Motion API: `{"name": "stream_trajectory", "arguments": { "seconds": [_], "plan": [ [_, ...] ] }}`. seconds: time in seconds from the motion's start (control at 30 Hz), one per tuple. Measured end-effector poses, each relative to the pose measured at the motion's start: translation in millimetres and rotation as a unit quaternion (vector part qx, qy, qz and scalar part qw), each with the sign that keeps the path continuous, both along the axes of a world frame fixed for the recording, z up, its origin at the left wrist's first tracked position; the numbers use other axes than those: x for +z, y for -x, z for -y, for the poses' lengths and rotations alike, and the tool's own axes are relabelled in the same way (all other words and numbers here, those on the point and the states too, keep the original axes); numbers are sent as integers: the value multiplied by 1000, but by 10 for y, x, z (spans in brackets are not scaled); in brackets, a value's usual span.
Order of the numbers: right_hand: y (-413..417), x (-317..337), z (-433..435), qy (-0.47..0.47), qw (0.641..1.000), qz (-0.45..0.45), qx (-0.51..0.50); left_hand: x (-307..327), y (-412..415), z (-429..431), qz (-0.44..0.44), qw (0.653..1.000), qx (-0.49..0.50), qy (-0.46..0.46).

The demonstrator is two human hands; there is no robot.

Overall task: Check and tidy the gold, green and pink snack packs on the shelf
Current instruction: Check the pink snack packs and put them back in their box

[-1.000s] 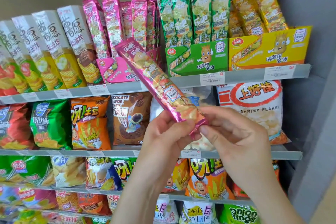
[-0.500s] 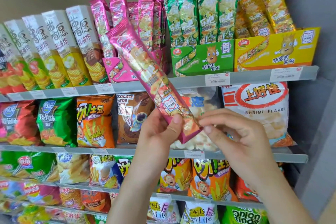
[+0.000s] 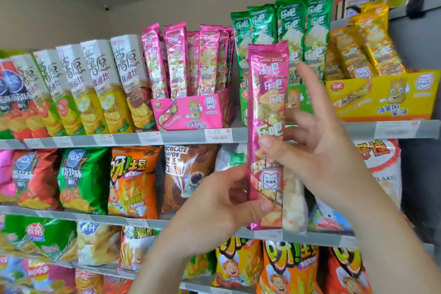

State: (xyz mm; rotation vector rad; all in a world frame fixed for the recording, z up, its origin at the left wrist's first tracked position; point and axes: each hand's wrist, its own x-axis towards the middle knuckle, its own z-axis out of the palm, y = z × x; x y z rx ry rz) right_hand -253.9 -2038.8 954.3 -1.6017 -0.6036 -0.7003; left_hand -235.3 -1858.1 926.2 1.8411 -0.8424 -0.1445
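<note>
Head view of shop shelves crowded with snacks. Far left on the top shelf [image 3: 191, 137], a leaning row of tall white-and-yellow chip boxes [image 3: 95, 83]. Next along, a pink display box [image 3: 191, 110] holding upright pink packs [image 3: 176, 59], a few slightly tilted. Underneath, on the shelf below [image 3: 71, 214], crisp bags [image 3: 133, 181] in green, orange and brown.

Centre foreground, left hand [image 3: 214, 207] gripping the bottom end of a single pink pack [image 3: 267, 107], thumb across the front, fingers curled behind. Held upright in the air before the shelves, to the right of the pink display box and covering part of a green display box [image 3: 298, 100]. Behind its top edge, tall green packs [image 3: 288, 26] standing in that green box.

Just right of the held pack, right hand [image 3: 317, 155] pinching its middle, thumb pressed on the front, fingers spread behind, index finger raised. Far right, gold packs [image 3: 367, 50] tilted in a yellow display box [image 3: 381, 95].
</note>
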Motion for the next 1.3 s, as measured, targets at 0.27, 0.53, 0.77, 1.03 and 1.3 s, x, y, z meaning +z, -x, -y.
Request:
{"name": "stream_trajectory", "arguments": {
  "seconds": [0.27,0.53,0.77,1.03,1.3],
  "plan": [
    [-331,470,162,-5,997,72,-33,960,-602,-203,256,936,237,41],
    [-616,1011,48,62,986,125,-86,1464,-1556,218,435,757,394,-286],
    [-804,1330,-98,14,958,239,-157,1551,-1611,164,385,854,327,-125],
    [-927,1470,-250,-12,934,284,-216,1651,-1596,-157,307,909,195,-205],
    [-1123,1491,-461,47,946,264,-185,2063,-1560,-379,448,846,268,111]
  ]
}}
